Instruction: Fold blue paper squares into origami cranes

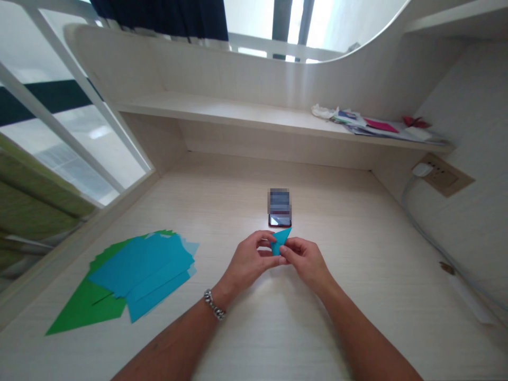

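A small piece of folded blue paper (281, 238) is held up between both hands near the middle of the desk. My left hand (251, 257) grips its left side, fingers behind and thumb along the bottom. On the other side my right hand (305, 255) pinches the lower right part with thumb and fingers. One pointed corner of the paper sticks up to the right. Just beyond the hands lies a phone (280, 218), its screen mostly blurred out.
Left of my arms, blue paper sheets (159, 264) lie fanned over green paper (87, 307). A shelf (238, 114) with papers and a pink item (381, 126) runs along the back. At right, a white plug (422, 169) with a cable (420, 227) sits in a wall socket (450, 177).
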The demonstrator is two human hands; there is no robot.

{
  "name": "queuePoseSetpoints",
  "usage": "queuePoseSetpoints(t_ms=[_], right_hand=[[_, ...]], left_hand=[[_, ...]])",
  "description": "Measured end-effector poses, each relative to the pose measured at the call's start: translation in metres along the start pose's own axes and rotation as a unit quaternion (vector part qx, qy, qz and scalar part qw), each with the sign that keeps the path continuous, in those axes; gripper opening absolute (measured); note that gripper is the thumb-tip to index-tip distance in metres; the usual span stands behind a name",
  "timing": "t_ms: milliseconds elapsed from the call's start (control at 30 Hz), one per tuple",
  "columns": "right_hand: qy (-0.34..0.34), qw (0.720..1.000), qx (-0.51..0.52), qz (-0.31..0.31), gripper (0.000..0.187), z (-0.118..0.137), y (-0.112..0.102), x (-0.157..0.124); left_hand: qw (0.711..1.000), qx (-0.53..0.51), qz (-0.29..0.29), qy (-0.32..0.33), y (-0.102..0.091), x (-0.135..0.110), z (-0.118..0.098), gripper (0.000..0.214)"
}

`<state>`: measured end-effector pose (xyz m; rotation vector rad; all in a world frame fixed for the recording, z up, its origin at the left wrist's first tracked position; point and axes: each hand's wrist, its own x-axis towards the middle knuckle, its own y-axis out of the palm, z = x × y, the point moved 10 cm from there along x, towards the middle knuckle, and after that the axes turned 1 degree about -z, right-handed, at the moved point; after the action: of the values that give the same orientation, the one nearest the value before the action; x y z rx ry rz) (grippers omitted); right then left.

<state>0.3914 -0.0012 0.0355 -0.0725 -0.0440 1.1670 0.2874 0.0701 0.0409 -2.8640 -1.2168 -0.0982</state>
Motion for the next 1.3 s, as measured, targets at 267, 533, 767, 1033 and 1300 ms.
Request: queuePoseSetpoints(t_ms=[267,533,767,1033,1300], right_hand=[[0.001,1.000,0.024,0.005,0.026,-0.001,0.001,0.001],[-0.001,0.999,0.044,0.003,0.026,-0.007,0.000,0.004],[0.000,1.000,0.027,0.005,0.026,-0.005,-0.001,0.002],[-0.051,0.990,-0.091,-0.095,0.012,0.006,-0.013,0.001],[-0.211,0.933,-0.270,-0.115,0.026,0.043,-0.006,-0.016]], left_hand=[[0.994,-0.085,0.043,-0.053,0.007,0.002,0.013,0.037],[0.986,-0.130,0.069,-0.076,0.011,0.000,0.010,0.034],[0.986,-0.136,0.064,-0.074,0.009,0.000,0.008,0.030],[0.993,-0.110,0.024,-0.027,0.012,-0.003,0.002,0.028],[0.962,-0.240,0.009,-0.129,0.010,-0.002,0.019,0.032]])
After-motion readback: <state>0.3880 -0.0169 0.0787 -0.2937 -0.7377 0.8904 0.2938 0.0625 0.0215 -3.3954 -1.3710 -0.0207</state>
